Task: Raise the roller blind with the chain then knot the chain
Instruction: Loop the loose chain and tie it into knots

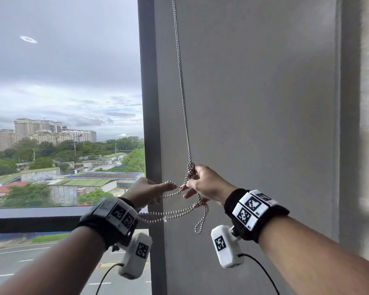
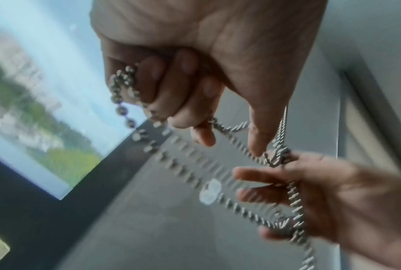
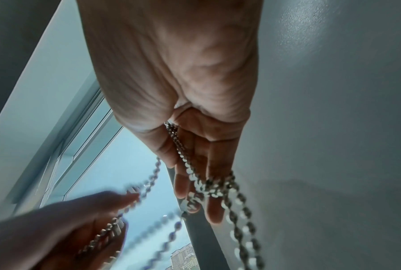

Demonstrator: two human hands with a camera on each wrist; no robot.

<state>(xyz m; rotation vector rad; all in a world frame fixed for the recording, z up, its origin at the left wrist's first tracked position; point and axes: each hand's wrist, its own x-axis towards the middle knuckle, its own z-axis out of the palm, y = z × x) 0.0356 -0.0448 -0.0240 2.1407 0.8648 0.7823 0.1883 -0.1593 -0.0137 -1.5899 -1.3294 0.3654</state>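
Note:
A silver bead chain (image 1: 182,92) hangs down the grey wall to a tangle of crossed strands (image 1: 191,170) at my hands. My right hand (image 1: 200,184) pinches the chain just under that crossing. In the right wrist view its other fingers (image 3: 214,210) lie straight with strands (image 3: 187,168) draped across them. My left hand (image 1: 156,189) sits to the left. In the left wrist view its curled fingers (image 2: 183,82) grip a bunch of chain (image 2: 123,85). Slack strands sag between both hands, and a loop (image 1: 201,220) dangles below. The window glass is uncovered, and no blind shows in the head view.
A dark vertical window post (image 1: 151,103) stands just left of the chain. The grey wall (image 1: 264,103) fills the right side. A dark sill rail (image 1: 30,218) runs along the bottom of the glass, under my left forearm.

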